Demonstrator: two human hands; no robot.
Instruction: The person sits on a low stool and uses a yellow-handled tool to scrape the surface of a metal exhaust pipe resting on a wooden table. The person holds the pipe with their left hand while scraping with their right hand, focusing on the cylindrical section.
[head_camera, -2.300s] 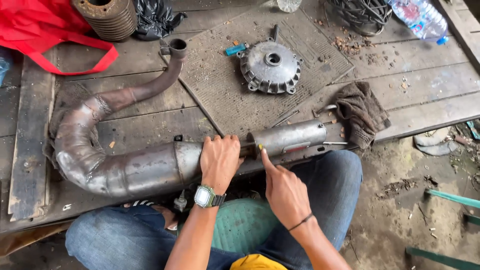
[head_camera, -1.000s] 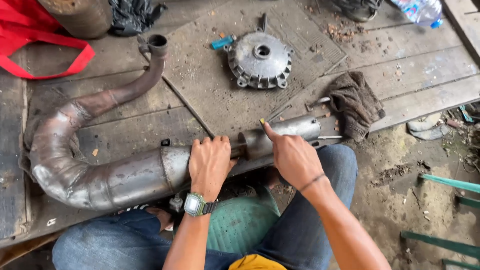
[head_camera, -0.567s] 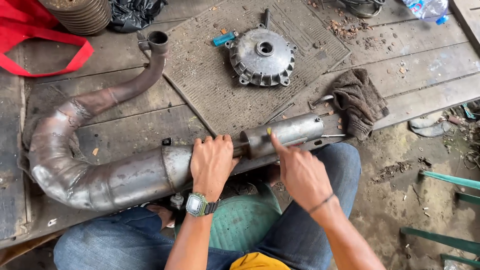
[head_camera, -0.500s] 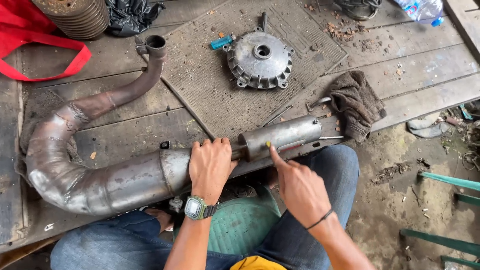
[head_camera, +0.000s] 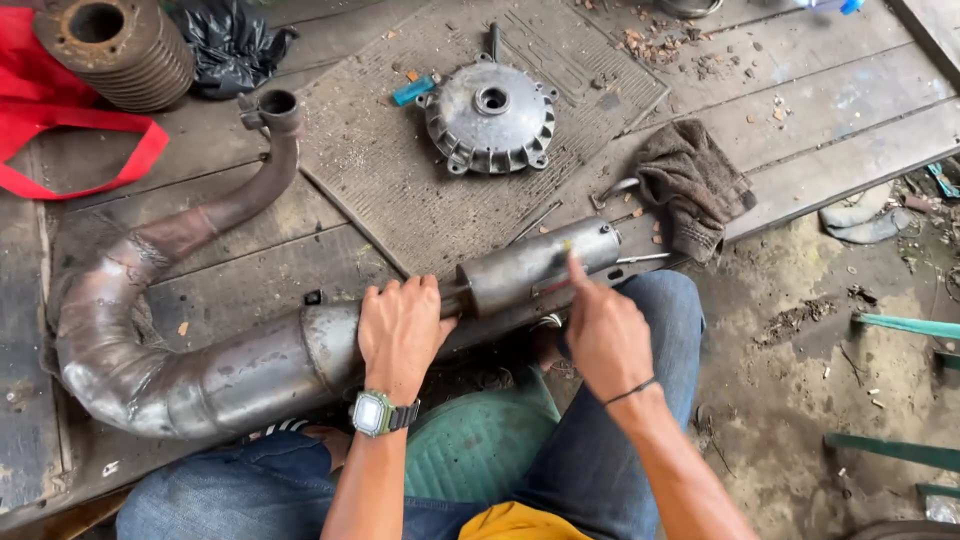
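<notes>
A long rusty grey exhaust pipe (head_camera: 200, 380) lies across the wooden boards and over my lap, its curved neck running up to the far left. My left hand (head_camera: 400, 325), with a wristwatch, grips the pipe where the fat chamber meets the narrower silencer (head_camera: 520, 270). My right hand (head_camera: 600, 335) rests on the silencer's near side, index finger stretched along the metal. A small yellowish tip shows at that fingertip; I cannot tell whether the hand holds something.
A round finned metal hub cover (head_camera: 490, 115) sits on a ribbed mat (head_camera: 380, 190) beyond the pipe. A dirty rag (head_camera: 695, 190) lies at right, a ribbed cylinder (head_camera: 120, 45) and red bag (head_camera: 50, 120) at far left. Bare dirt ground lies to the right.
My right hand has slid back and forth along the silencer and now reaches slightly farther right. My left hand has kept its grip on the pipe.
</notes>
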